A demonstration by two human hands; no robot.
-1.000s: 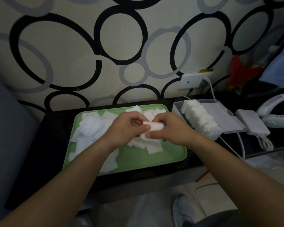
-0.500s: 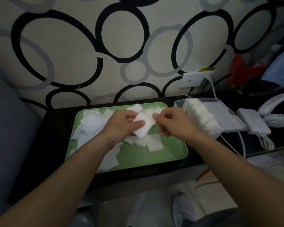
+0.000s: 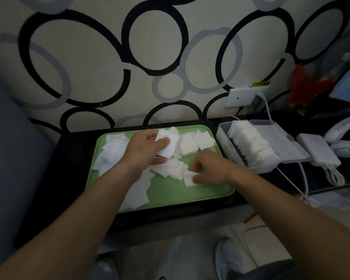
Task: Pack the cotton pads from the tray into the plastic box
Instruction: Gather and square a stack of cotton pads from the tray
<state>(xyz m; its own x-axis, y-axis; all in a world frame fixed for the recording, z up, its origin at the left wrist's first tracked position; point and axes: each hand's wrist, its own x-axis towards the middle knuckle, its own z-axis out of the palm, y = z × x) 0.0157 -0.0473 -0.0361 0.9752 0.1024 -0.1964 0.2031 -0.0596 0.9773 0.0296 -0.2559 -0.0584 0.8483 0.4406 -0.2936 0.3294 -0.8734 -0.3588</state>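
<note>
Fingers (image 3: 162, 141): L hand (image 3: 143, 151) round pad stack (image 3: 169, 145), R hand (image 3: 213, 168) on loose pad (image 3: 188, 179), grip unclear; green tray (image 3: 170, 196), black shelf (image 3: 73, 158).

Observed: your left hand (image 3: 143, 150) and right hand (image 3: 210, 168) are bare, as are both forearms out to the frame's edge. Footwear: one pale grey shoe (image 3: 228, 257) and a second grey shoe (image 3: 105, 267), which is blurred. A dark grey garment (image 3: 271, 269) sits at bottom right, too dim to identify.

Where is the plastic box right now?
Head view, right side: the open white plastic box sits on the dark shelf just right of the green plastic tray, with a white power bank on its right.
</note>
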